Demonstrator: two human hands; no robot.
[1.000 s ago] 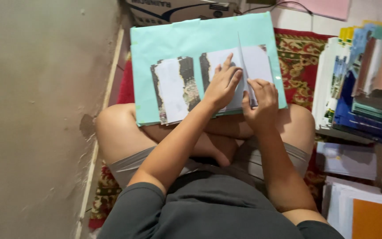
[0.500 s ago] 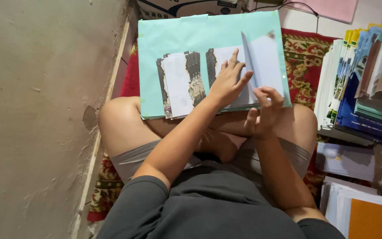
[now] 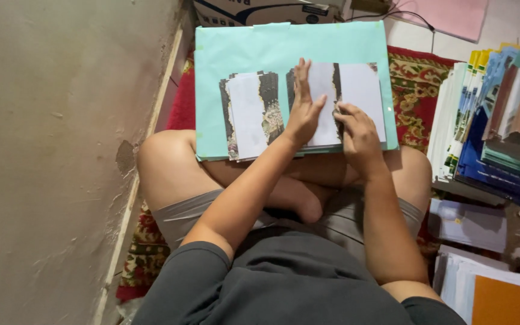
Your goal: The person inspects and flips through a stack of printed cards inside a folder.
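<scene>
I sit cross-legged with a large mint-green board (image 3: 242, 54) resting on my knees. Two stacks of white cards with dark patterned edges lie on it. The left stack (image 3: 251, 114) lies untouched. My left hand (image 3: 303, 108) presses flat, fingers together, on the right stack (image 3: 356, 96). My right hand (image 3: 356, 135) pinches the near edge of that right stack at the board's front edge. The top card of the right stack lies flat, white face up.
A plaster wall (image 3: 61, 150) runs along my left. A red patterned rug (image 3: 416, 90) lies under the board. Tall stacks of coloured paper and folders (image 3: 501, 126) stand at my right, with an orange sheet (image 3: 507, 301) lower right. A cardboard box (image 3: 260, 12) sits beyond the board.
The card that stood lifted on the right stack has been laid flat. My left hand has slid forward to lie flat on the stack. The view has shifted slightly.
</scene>
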